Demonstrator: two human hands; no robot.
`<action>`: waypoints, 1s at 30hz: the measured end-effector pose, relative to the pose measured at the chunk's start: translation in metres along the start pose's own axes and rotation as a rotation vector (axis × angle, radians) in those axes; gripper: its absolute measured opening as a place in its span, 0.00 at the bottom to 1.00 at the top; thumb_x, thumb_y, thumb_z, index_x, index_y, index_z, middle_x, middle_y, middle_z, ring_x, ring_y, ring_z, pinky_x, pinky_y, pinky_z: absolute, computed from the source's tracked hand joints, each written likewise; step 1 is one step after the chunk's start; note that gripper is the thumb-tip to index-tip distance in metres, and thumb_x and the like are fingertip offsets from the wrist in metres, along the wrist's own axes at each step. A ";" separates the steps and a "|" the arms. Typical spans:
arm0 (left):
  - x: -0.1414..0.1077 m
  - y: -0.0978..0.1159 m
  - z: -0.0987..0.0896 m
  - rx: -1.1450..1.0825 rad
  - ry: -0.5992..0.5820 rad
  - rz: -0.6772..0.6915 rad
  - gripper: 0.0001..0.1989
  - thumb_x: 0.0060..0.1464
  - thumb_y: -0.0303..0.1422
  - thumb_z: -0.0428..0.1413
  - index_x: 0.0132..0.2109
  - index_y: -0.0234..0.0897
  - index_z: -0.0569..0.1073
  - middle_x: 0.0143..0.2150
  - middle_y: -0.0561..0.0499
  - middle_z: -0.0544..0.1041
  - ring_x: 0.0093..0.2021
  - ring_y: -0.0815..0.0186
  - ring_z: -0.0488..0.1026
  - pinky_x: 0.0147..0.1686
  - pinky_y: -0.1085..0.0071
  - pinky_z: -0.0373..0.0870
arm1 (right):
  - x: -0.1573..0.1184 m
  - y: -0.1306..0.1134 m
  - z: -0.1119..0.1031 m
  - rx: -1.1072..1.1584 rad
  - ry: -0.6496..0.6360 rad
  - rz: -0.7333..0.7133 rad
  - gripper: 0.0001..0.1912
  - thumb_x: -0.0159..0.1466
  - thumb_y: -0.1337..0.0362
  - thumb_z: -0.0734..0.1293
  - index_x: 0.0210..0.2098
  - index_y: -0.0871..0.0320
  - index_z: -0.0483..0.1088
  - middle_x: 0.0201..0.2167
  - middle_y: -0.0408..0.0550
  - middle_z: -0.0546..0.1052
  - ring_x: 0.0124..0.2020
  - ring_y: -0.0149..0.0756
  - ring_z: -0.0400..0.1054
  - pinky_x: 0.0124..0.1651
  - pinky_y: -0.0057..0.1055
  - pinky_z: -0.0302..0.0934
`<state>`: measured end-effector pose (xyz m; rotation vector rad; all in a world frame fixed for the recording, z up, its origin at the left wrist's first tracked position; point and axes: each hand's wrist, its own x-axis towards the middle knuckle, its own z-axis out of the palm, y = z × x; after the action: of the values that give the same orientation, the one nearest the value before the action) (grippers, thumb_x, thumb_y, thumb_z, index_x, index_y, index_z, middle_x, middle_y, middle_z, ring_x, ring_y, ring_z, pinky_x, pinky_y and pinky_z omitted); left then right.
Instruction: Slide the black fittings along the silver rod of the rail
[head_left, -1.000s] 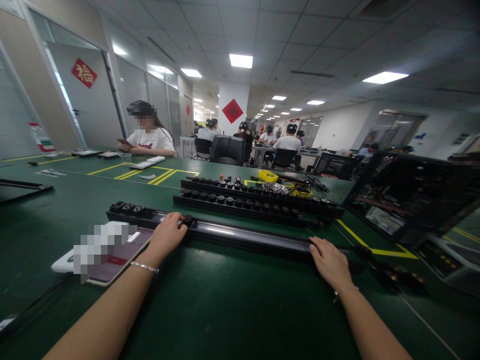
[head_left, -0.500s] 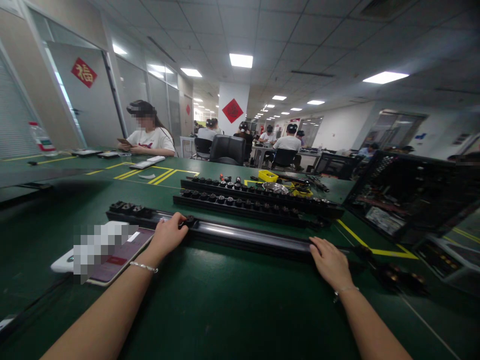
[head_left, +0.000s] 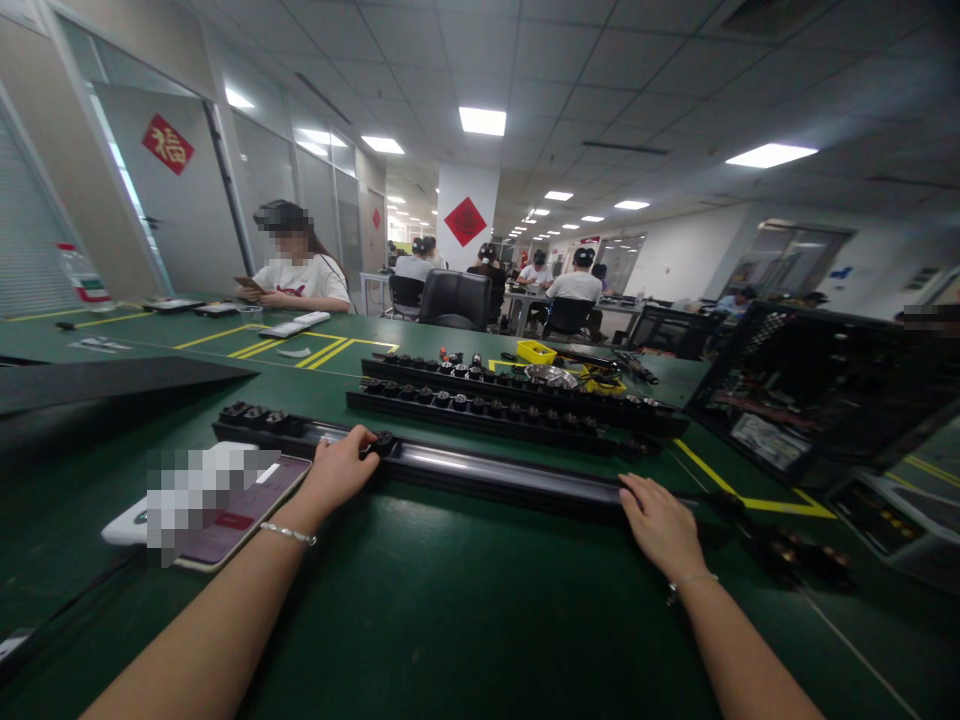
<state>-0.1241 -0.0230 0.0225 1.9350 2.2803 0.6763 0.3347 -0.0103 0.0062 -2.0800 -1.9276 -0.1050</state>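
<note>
A long black power track rail [head_left: 495,472] lies across the green table in front of me. Three black socket modules [head_left: 255,415] sit together at its left end. My left hand [head_left: 343,468] is closed on another round-topped black socket module [head_left: 385,443] seated on the rail; its thumb and fingers press at the module's left side. Over the right part of the rail, my right hand [head_left: 661,515] grips the edges, fingers on top and thumb at the near side. Behind it are two more black rails [head_left: 480,408] lined with several socket modules.
A phone [head_left: 244,510] and a white device [head_left: 187,490] lie left of the rail. A dark panel [head_left: 112,385] slants in from the left. Yellow trays [head_left: 537,352] stand behind the rails. At right are an open computer case [head_left: 795,400] and loose dark parts [head_left: 795,550]. A person [head_left: 300,270] sits across.
My left hand and the socket module have shifted very slightly right along the rail. The blurred dark panel at left now shows sharper and in a different position. My right hand stays put.
</note>
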 end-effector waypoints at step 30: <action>-0.002 0.002 -0.003 -0.088 -0.063 0.026 0.15 0.49 0.36 0.45 0.45 0.43 0.65 0.49 0.48 0.76 0.51 0.56 0.70 0.58 0.42 0.40 | 0.000 0.001 0.004 0.005 0.039 -0.030 0.28 0.65 0.52 0.47 0.55 0.56 0.65 0.57 0.48 0.66 0.60 0.41 0.54 0.59 0.45 0.49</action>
<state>-0.1224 -0.0258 0.0252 1.9216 2.1550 0.6955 0.3355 -0.0094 0.0025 -2.0316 -1.9344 -0.1461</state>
